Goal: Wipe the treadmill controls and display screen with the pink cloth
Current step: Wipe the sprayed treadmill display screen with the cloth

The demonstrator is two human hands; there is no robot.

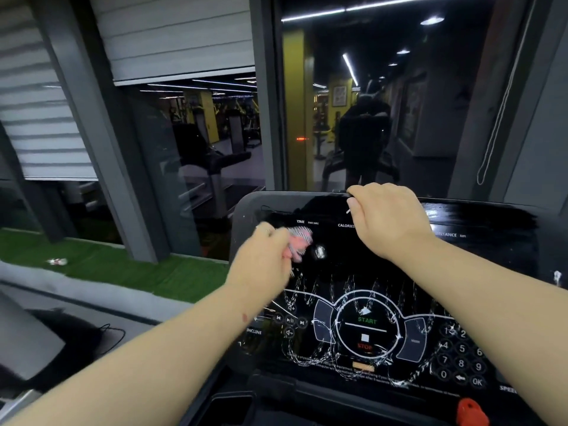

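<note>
Gym: treadmill console [399, 302], reflected machines [215, 155]

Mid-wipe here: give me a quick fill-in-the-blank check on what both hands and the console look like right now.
1. The left hand holds the ____ cloth against the display screen.
2. The right hand holds the ____ edge of the console.
3. The green word on the round control reads ____.

Missing words: pink; top; START

Pink cloth [297, 245] with grey-white stripes; glossy black console [491, 272], white markings, green START, red STOP; red safety clip [471, 412].
</note>
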